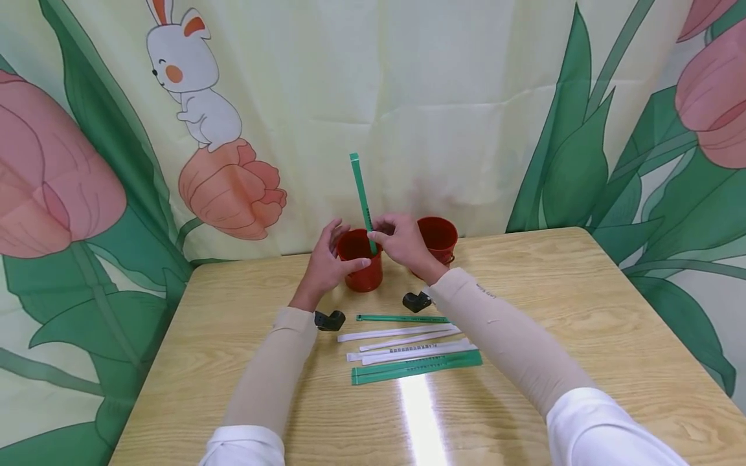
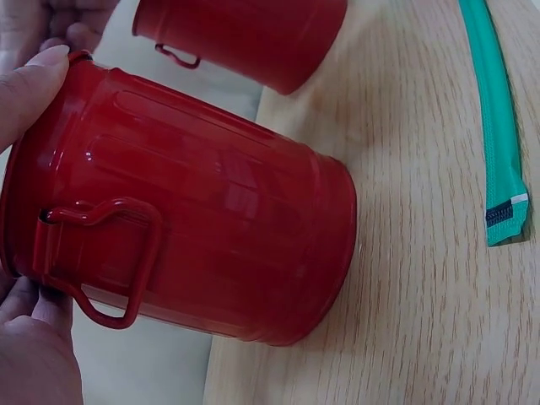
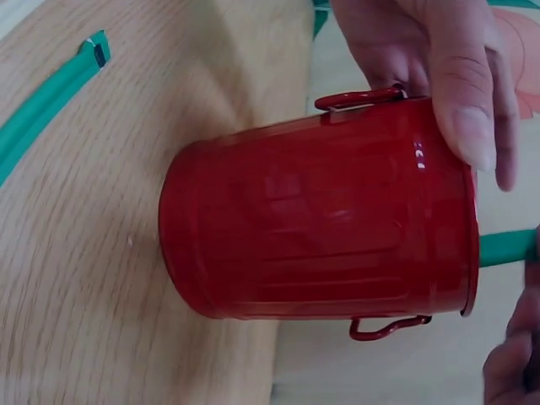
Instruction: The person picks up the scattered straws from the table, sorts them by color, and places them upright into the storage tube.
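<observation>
A small red metal bucket (image 1: 364, 279) with side handles stands upright near the table's back edge. My left hand (image 1: 327, 260) holds it at the rim, thumb on the near side and fingers around the far side; the left wrist view shows this bucket (image 2: 228, 211) close up. With thumb and fingers, my right hand (image 1: 406, 243) pinches a long green wrapped straw (image 1: 360, 184) above the same bucket. The straw stands nearly upright, leaning slightly left, and its lower end is inside the rim, hidden in the right wrist view behind the bucket's wall (image 3: 321, 219).
A second red bucket (image 1: 441, 234) stands just right, partly behind my right wrist. In front lie several white wrapped straws (image 1: 396, 344), with a green straw (image 1: 402, 318) behind them and green ones (image 1: 416, 369) nearest me. A printed curtain (image 1: 437, 129) hangs behind the wooden table (image 1: 233, 323).
</observation>
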`<action>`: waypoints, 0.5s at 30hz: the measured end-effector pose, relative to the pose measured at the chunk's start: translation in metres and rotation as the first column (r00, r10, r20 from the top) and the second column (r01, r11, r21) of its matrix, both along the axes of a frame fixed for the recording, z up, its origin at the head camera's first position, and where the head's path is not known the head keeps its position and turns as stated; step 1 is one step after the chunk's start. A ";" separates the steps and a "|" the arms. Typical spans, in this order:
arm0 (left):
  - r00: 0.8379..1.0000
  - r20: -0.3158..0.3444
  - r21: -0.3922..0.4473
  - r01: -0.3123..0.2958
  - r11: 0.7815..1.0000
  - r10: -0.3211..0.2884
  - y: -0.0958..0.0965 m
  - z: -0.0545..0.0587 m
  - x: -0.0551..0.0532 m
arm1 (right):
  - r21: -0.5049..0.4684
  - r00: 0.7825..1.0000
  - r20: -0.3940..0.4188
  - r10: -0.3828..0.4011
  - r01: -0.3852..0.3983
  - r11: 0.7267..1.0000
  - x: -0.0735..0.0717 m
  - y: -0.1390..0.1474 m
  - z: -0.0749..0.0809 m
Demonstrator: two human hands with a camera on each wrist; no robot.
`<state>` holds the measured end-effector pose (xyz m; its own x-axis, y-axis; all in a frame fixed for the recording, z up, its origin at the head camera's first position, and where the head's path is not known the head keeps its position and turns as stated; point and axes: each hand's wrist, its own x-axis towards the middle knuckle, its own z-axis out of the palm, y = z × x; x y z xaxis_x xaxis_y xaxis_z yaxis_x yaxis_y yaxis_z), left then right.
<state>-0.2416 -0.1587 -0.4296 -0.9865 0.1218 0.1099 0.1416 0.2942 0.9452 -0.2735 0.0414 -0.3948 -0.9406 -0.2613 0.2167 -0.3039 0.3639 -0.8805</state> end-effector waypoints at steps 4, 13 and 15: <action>1.000 0.002 0.003 0.001 1.000 -0.001 0.000 -0.001 -0.001 | 0.056 0.999 0.025 -0.035 0.034 0.998 -0.001 -0.003 -0.002; 1.000 0.011 0.020 -0.002 1.000 0.002 0.001 0.000 -0.001 | 0.158 0.997 0.019 -0.075 0.071 0.985 -0.001 -0.005 0.003; 1.000 0.011 0.027 -0.003 1.000 0.003 0.000 0.001 -0.001 | 0.146 0.998 0.004 -0.067 0.066 0.987 0.001 -0.003 0.004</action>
<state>-0.2425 -0.1584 -0.4284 -0.9880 0.1161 0.1018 0.1300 0.2691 0.9543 -0.2726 0.0383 -0.3910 -0.9586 -0.2266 0.1724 -0.2673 0.5076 -0.8191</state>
